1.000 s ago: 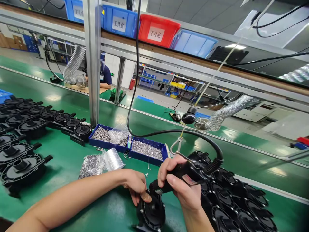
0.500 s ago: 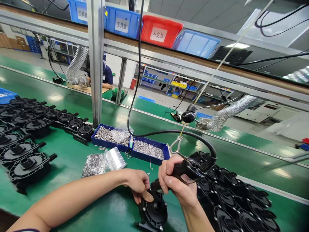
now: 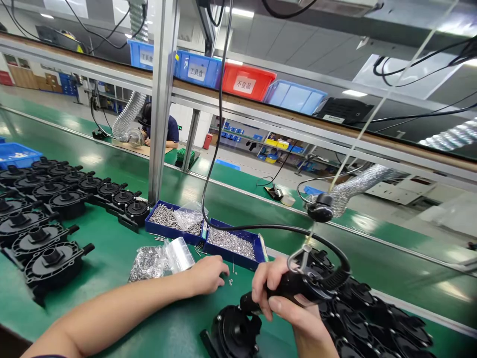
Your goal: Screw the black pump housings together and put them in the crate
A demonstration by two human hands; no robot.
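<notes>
My right hand (image 3: 281, 291) grips a black electric screwdriver (image 3: 294, 288) that hangs from a hook on a cord. Its nose points down-left, close to the edge of a round black plastic housing (image 3: 233, 330) with small metal fasteners around its rim. Over the green bench, away from the housing, my left hand (image 3: 209, 275) is bent, with finger and thumb apart and nothing visible between them. Just right of its fingertips lie a few loose nuts (image 3: 230, 282). Behind it are a bag of small metal parts (image 3: 147, 263) and a clear plastic piece (image 3: 179, 254).
Blue trays of screws (image 3: 164, 219) and nuts (image 3: 231, 243) stand behind the hands. Rows of black housings (image 3: 52, 258) fill the left; more housings (image 3: 357, 318) lie at right. A metal post (image 3: 161, 99) rises behind the trays. Across the line sits a person (image 3: 172, 132).
My left hand has let go of the housing and moved up and left toward the loose nuts. The screwdriver in my right hand has shifted slightly right. The view has tilted upward.
</notes>
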